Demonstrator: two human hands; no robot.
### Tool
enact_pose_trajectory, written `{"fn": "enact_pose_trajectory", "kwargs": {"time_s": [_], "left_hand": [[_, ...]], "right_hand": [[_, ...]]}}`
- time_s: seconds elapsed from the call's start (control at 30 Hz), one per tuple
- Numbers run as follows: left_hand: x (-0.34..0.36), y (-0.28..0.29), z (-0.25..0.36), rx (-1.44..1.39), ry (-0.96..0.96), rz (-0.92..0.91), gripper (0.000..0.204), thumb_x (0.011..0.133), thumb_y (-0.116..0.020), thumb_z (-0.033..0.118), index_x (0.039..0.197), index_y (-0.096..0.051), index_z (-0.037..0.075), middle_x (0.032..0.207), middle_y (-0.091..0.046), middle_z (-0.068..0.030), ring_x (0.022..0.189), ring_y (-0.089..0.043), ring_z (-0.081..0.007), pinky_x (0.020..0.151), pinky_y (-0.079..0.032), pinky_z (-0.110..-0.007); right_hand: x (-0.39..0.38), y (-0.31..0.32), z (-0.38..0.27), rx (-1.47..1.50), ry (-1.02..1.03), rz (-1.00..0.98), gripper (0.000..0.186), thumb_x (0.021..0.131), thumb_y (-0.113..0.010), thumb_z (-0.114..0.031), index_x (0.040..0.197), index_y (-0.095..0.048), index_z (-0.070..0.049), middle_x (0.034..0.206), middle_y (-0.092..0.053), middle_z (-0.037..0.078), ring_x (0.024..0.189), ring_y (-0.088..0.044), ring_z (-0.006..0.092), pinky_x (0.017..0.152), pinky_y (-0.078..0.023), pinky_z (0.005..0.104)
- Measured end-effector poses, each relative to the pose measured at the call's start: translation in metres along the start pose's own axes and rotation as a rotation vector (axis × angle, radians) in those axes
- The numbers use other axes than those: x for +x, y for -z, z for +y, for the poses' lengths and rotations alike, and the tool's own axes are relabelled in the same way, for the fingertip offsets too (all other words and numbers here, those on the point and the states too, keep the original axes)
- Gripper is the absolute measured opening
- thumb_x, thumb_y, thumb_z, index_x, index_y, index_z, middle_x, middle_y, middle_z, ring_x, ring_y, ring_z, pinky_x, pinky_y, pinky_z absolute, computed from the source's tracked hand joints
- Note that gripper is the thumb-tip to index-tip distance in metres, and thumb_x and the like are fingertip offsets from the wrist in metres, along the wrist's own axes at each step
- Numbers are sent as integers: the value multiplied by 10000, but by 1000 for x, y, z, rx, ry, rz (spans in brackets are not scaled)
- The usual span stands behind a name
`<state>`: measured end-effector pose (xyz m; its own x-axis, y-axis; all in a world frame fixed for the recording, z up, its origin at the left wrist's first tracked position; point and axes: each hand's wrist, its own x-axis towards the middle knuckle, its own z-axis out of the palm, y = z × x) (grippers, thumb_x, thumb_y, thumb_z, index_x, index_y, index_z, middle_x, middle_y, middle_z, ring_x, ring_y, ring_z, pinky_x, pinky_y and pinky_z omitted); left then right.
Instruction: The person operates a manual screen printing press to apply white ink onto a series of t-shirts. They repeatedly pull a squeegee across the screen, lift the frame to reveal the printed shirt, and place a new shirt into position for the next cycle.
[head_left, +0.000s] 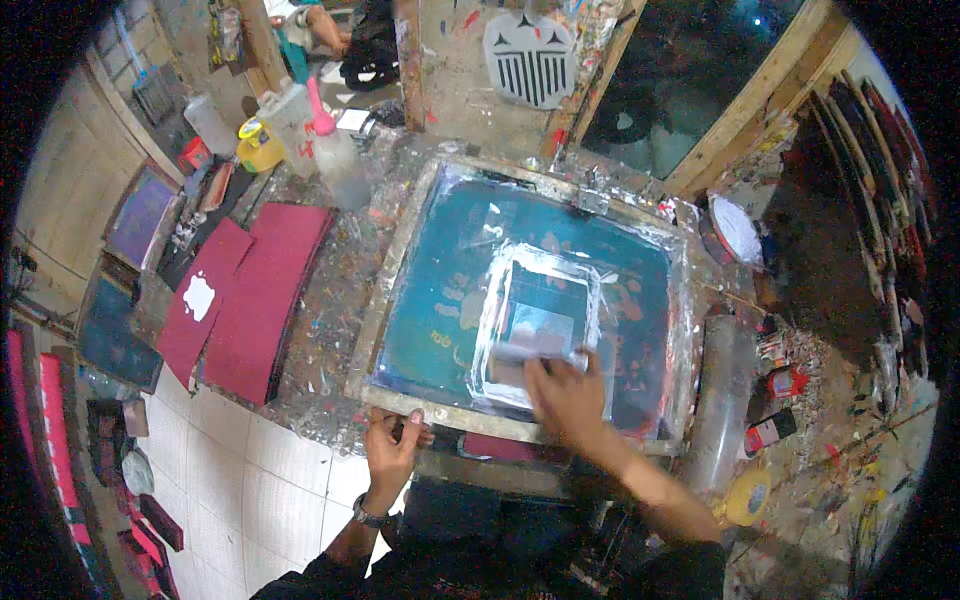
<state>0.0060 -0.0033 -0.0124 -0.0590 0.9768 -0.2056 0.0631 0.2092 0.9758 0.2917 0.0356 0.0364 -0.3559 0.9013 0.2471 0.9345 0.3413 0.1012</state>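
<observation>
A screen-printing frame (400,258) with teal mesh lies on the worktable, tilted a little in the view. White ink is smeared in a rough rectangle around the middle of the mesh. My right hand (572,398) is closed on a squeegee (512,366), which presses on the mesh at the near part of that rectangle; motion blurs its edge. At the near left corner, my left hand (393,442) grips the wooden rim, thumb up, its other fingers partly hidden. Under the near rim shows a strip of maroon sheet (497,447).
Maroon sheets (262,300) lie left of the frame, one bearing a white print. Bottles and a yellow jug (257,146) stand at the back left. A tub of white ink (735,230), a clear cylinder (722,400) and a tape roll (748,497) are on the right.
</observation>
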Motion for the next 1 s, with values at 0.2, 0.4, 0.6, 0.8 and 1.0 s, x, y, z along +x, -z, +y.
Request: {"fn": "enact_pose_trajectory", "kwargs": {"time_s": [0.2, 0.4, 0.6, 0.8, 1.0], "left_hand": [[2, 11, 1, -131, 109, -27, 360, 1017, -683, 219, 1124, -510, -78, 862, -714, -180, 724, -734, -224, 649, -619, -346], [0, 7, 8, -161, 157, 32, 327, 1016, -671, 187, 1160, -508, -56, 892, -711, -167, 746, -731, -219, 652, -623, -354], [5, 4, 13, -186, 210, 7, 304, 1015, -667, 166, 1194, -503, -17, 906, -692, -142, 753, -721, -210, 658, -628, -355], [4, 4, 14, -233, 214, 0, 302, 1015, -663, 150, 1211, -507, -20, 930, -691, -141, 757, -723, -206, 659, -628, -348], [-3, 2, 20, -167, 175, 37, 269, 1019, -654, 136, 1180, -531, -40, 934, -697, -142, 760, -721, -202, 662, -624, -337]], "right_hand": [[115, -24, 72, 0, -110, -41, 357, 938, -699, -319, 1189, -562, -104, 854, -728, 141, 743, -714, 335, 879, -508, 531], [99, 34, 53, 311, -3, -444, 394, 904, -747, -376, 1092, -632, -49, 864, -718, 211, 805, -712, 409, 709, -543, 515], [112, 7, 84, 389, 6, -553, 457, 899, -730, -445, 1118, -643, -53, 888, -707, 264, 851, -694, 479, 761, -540, 564], [165, -20, 117, 97, -150, -154, 458, 942, -690, -439, 1164, -561, -60, 910, -722, 224, 806, -718, 442, 682, -560, 560], [72, -6, 40, 71, -141, -115, 372, 889, -709, -355, 1104, -602, -72, 814, -716, 139, 660, -729, 316, 581, -585, 467]]}}
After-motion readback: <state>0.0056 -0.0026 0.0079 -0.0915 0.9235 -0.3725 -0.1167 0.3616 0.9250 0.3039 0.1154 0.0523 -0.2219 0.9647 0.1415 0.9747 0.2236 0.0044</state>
